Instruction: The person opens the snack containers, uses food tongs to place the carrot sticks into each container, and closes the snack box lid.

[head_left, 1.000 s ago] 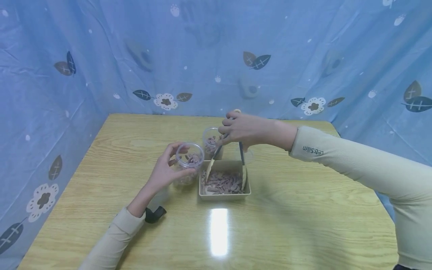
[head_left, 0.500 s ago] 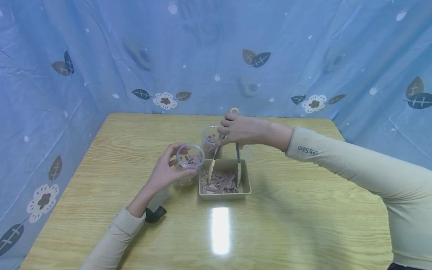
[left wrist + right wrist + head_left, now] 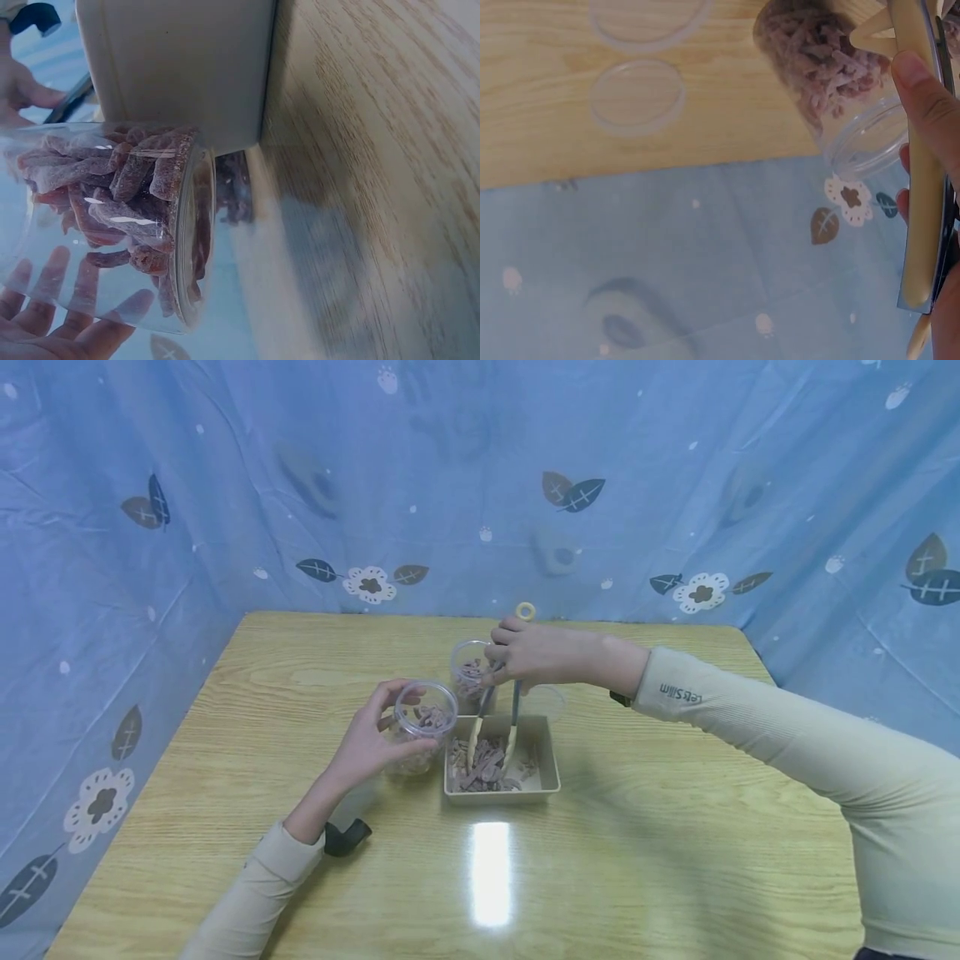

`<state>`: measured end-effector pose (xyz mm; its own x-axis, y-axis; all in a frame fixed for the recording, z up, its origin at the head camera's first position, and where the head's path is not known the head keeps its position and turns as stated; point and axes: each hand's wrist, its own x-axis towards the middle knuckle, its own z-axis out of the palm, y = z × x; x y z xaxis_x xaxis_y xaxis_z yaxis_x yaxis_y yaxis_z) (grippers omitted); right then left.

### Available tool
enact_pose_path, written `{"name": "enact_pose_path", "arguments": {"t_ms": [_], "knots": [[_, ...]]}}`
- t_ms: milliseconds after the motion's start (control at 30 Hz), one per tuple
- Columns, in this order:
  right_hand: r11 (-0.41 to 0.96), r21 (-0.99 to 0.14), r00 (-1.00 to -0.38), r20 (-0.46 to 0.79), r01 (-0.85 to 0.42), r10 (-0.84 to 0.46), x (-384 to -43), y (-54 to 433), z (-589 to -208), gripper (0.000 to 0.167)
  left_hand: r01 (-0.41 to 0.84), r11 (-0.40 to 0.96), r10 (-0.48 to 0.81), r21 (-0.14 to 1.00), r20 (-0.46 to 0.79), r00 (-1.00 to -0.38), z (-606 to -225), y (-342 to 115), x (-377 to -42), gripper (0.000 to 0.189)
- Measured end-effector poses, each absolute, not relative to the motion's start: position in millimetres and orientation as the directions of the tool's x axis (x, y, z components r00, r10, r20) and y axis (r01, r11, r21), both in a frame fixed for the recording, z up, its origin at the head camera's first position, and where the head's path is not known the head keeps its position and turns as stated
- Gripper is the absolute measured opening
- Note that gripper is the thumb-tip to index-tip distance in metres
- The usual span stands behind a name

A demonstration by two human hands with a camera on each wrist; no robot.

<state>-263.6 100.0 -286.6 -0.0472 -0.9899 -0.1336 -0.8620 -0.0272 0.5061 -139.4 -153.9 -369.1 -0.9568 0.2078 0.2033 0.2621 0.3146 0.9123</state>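
My left hand (image 3: 363, 742) holds a clear plastic jar (image 3: 424, 727) by its side, just left of a beige tray (image 3: 504, 797). In the left wrist view, reddish-brown dried strips (image 3: 124, 202) fill part of this open-topped jar, and fingers curve along its wall. My right hand (image 3: 551, 654) grips a pair of tongs (image 3: 514, 727) with cream tips and handle covers. Their tips reach down into the tray, on either side of a clump of strips (image 3: 486, 768). Thumb and tong handle show at the right edge of the right wrist view.
A second open clear jar (image 3: 468, 675) with strips stands behind the tray, partly covered by the right hand. Two clear round lids (image 3: 637, 97) lie on the table near it. Behind the table's far edge hangs a blue patterned curtain (image 3: 480, 485).
The tong arms have drawn closer together, the right one moving left through the tray. Strips have gathered at the tray's left, baring its right floor. The left hand and jar stay put.
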Motion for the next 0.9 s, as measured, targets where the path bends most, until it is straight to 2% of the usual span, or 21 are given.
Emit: {"name": "enact_pose_path", "arguments": {"t_ms": [267,500,633,900], "knots": [[0.021,0.447,-0.086,-0.127,-0.894,-0.988,-260.7,106.6,-286.5,0.057,0.281,0.325,0.216,0.903,0.218,-0.952,-370.7,-153.2,-140.4,0.076],[0.053,0.406,-0.101,-0.099,-0.912,-0.99,-261.2,118.2,-287.7,0.057,0.318,0.349,0.215,0.881,0.255,-0.943,-399.1,-159.2,-154.0,0.08],[0.078,0.385,-0.111,-0.063,-0.92,-0.992,-260.1,128.1,-285.2,0.052,0.317,0.365,0.223,0.875,0.248,-0.943,-399.7,-158.7,-153.6,0.081],[0.22,0.215,-0.233,-0.036,-0.951,-0.972,-256.4,153.6,-280.7,0.049,0.413,0.442,0.265,0.796,0.325,-0.908,-396.9,-159.4,-150.2,0.081]]}}
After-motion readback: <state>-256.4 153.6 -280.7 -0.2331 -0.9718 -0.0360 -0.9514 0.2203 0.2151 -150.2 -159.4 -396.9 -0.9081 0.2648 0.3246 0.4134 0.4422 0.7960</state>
